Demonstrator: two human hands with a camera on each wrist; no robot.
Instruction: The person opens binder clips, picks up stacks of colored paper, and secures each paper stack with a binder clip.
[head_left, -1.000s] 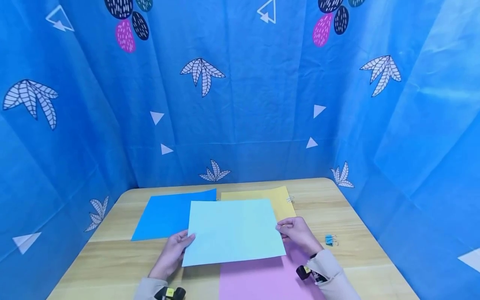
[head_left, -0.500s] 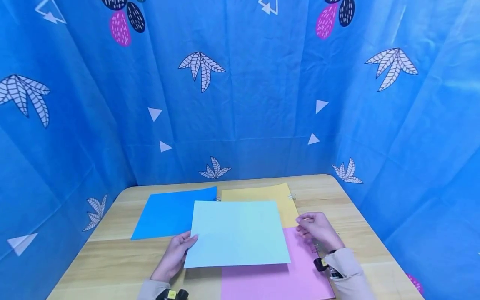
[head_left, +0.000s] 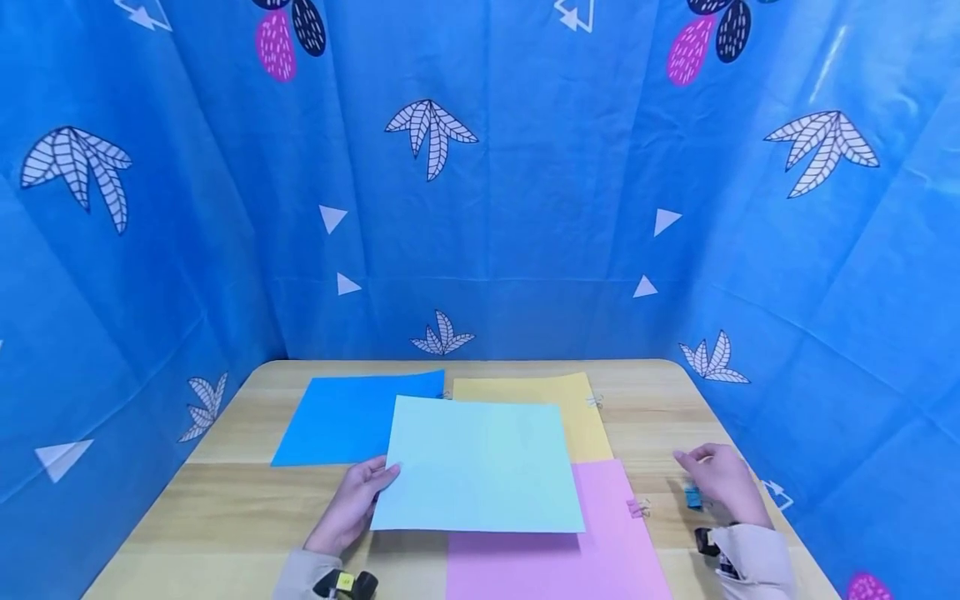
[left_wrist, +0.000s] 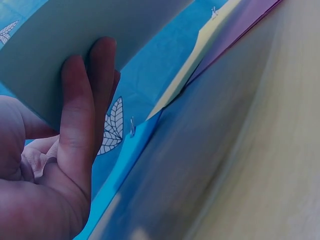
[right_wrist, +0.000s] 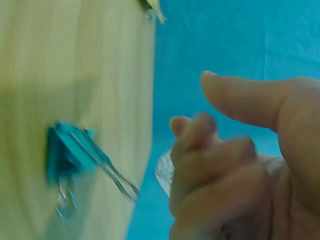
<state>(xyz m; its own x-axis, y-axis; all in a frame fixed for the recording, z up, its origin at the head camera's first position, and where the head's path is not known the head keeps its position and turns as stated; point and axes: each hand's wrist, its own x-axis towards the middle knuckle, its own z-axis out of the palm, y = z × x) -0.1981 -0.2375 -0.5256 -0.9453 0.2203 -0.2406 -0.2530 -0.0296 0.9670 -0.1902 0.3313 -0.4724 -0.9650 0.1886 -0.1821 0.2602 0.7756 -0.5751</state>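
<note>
A pale mint-green sheet of paper (head_left: 480, 467) is held raised above the table by my left hand (head_left: 351, 507), thumb on top and fingers beneath its left edge. In the left wrist view two fingers (left_wrist: 77, 110) lie along the underside of the sheet. My right hand (head_left: 726, 483) hovers at the right side of the table with nothing in it. Just beside it a teal binder clip (head_left: 693, 498) stands on the wood. The right wrist view has this clip (right_wrist: 70, 150) apart from the loosely bent fingers and thumb.
Under the mint sheet lies a pink sheet (head_left: 547, 567) with a pink clip (head_left: 638, 508) on its right edge. Behind are a yellow sheet (head_left: 585, 425) and a blue sheet (head_left: 337, 417), each with a clip. A patterned blue curtain (head_left: 487, 250) encloses the table.
My right hand has let go of the mint sheet's right edge and moved right to the teal binder clip. My left hand still holds the sheet in nearly the same place.
</note>
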